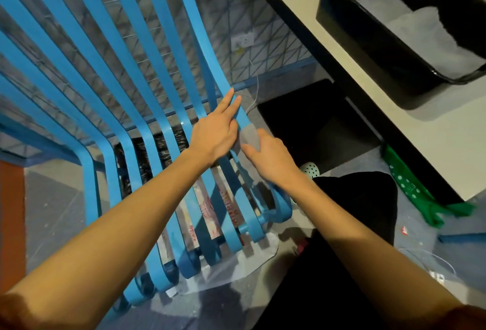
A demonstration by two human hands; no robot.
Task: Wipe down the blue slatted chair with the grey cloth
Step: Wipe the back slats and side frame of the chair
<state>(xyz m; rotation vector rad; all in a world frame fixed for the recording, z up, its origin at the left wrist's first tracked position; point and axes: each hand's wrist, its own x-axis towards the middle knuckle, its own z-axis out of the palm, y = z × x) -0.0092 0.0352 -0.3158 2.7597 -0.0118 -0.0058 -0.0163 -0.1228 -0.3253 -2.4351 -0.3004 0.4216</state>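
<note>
Currently the blue slatted chair (89,180) fills the left and centre of the view, seen from above, with its back slats running up and away. The grey cloth (248,135) sits on the right-edge slat (244,119), about where the back curves into the seat.

The right hand (272,159) pinches the cloth, thumb on top and fingers curled under or round the slat edge; the exact wrap is partly hidden. The left hand (213,136) lies flat just beside the cloth, its fingers (228,104) straight and close together, laid along the same slat and holding nothing.

Step in hand, as I judge it, is wiping that one slat lengthwise. To do it well:
- keep the cloth folded round the slat so the face and both edges get cleaned in one pass
- run it the full length with even pressure, then take the next slat in order so none gets skipped
- use the left hand to brace the chair, and keep it ahead of or off the cloth path
- don't forget the curled front ends low in the view

Risk: the cloth is small and could slip off the narrow slat.

Around it:
- clear plastic sheet (236,272) under the chair front
- black box (315,119) under a white counter (302,1)
- black tub (368,40) on the counter with something white inside
- green spotted fabric (410,185) on the floor
</note>
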